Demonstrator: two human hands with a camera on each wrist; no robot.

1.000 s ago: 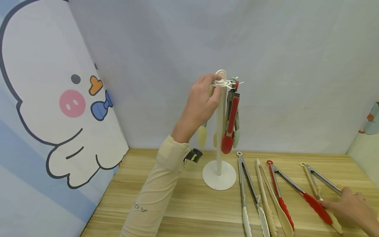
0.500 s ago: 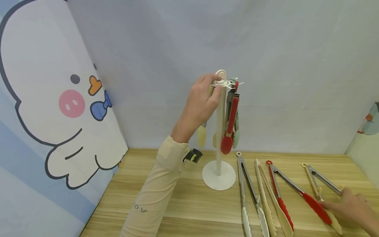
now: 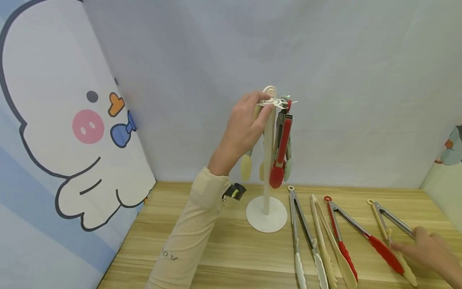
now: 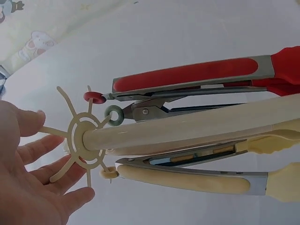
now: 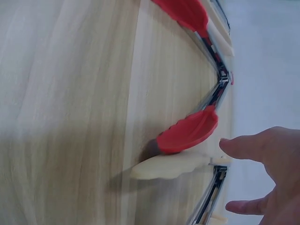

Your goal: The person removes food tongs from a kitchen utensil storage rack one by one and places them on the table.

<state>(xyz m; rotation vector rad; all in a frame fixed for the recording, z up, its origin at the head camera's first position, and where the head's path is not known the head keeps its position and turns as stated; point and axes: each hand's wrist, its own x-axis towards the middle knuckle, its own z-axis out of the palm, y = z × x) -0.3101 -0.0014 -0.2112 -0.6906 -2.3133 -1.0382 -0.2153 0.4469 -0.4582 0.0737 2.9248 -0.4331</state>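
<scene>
A white utensil stand [image 3: 267, 160] rises from a round base. At its top, my left hand [image 3: 245, 124] pinches the hooked ring [image 4: 71, 140], thumb on one side and fingers on the other. Red tongs [image 3: 283, 148], green-tipped tongs [image 3: 288, 168] and cream-yellow tongs [image 4: 187, 180] hang from its hooks. To the right, my right hand [image 3: 427, 251] is over opened cream tongs [image 3: 381, 222] on the table. In the right wrist view its thumb and a finger are spread apart, close to those tongs' handles, with nothing between them.
Opened red tongs [image 3: 335, 224] lie left of the cream pair, one red tip overlapping it. Further left are cream tongs [image 3: 319, 224] without metal arms and white-tipped steel tongs [image 3: 294, 216]. A grey backdrop [image 3: 361, 80] stands behind the wooden table [image 3: 216, 257], a cartoon panel [image 3: 47, 100] at left.
</scene>
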